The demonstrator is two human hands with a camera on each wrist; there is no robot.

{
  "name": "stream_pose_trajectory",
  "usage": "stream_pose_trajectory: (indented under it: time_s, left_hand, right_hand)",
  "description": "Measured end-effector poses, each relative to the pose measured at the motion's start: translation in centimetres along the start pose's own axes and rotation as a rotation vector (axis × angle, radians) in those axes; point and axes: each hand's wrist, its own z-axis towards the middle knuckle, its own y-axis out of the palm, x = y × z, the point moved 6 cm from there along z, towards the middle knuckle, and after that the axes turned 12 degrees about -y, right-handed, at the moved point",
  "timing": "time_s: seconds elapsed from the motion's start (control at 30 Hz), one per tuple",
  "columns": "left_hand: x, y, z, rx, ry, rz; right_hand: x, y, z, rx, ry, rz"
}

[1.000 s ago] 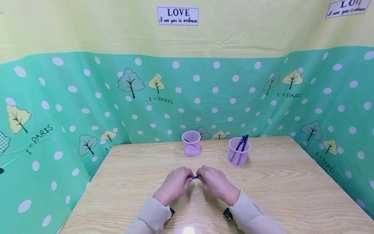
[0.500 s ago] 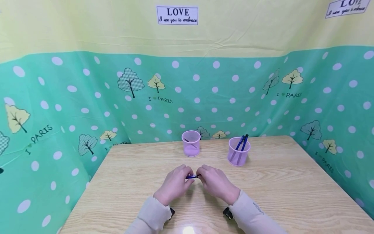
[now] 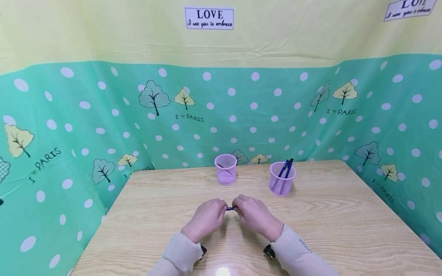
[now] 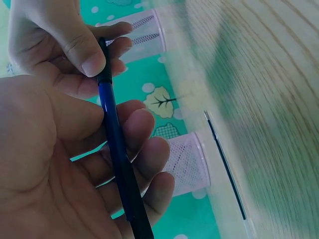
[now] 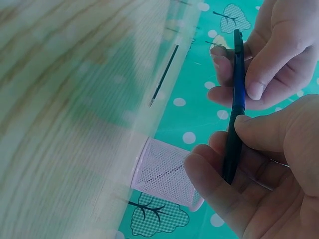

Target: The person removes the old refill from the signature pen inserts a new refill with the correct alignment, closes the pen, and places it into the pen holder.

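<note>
In the head view, a blue-and-black pen (image 3: 230, 209) spans the gap between my two hands. My left hand (image 3: 208, 215) holds its blue barrel, with thumb and curled fingers around it in the left wrist view. My right hand (image 3: 256, 215) pinches the black front part (image 5: 233, 149) between thumb and fingers. A thin dark pen refill (image 4: 227, 167), metal tip to the right, appears to lie on the table past the hands; the head view does not show it.
Two lilac mesh cups stand at the back of the wooden table (image 3: 155, 207). The left cup (image 3: 226, 178) contains a thin dark stick; the right cup (image 3: 281, 188) holds upright blue pens (image 3: 286, 168). A green dotted curtain (image 3: 221, 126) hangs behind.
My left hand's fingers loosen and spread along the pen half a second ago, then close on it again nearer the right hand. The right hand stays in place.
</note>
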Motion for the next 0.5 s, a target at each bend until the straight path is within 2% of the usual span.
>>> stream_pose_trajectory:
  time_s: [0.5]
  left_hand:
    - [0.12,-0.39,-0.14,0.030,0.011,-0.014]
  right_hand:
    - [-0.04,0.01,0.07,0.020,-0.018,-0.022]
